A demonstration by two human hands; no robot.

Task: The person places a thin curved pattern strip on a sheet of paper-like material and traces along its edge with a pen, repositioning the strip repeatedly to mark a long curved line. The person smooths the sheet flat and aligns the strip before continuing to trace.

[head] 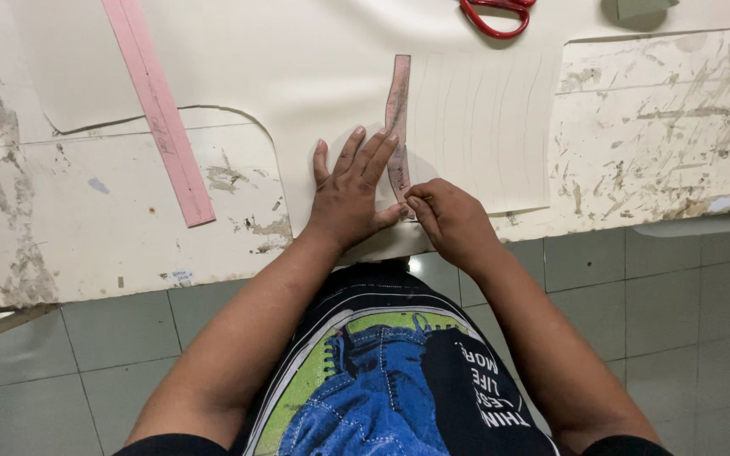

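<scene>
My left hand [351, 192] lies flat, fingers spread, on a cream sheet of paper [314, 76], its fingertips pressing the lower part of a narrow curved pink template [398, 110]. My right hand [449, 218] is closed around a thin pencil-like tool whose tip sits at the template's lower end; the tool is mostly hidden by the fingers. Faint curved pencil lines [483, 127] run across the paper to the right of the template.
A long pink straight ruler [160, 110] lies diagonally at the left. Red-handled scissors [494, 15] and a grey object [640, 8] sit at the top edge. The worn, scratched white tabletop [661, 127] ends near my body; grey floor tiles [686, 287] lie below.
</scene>
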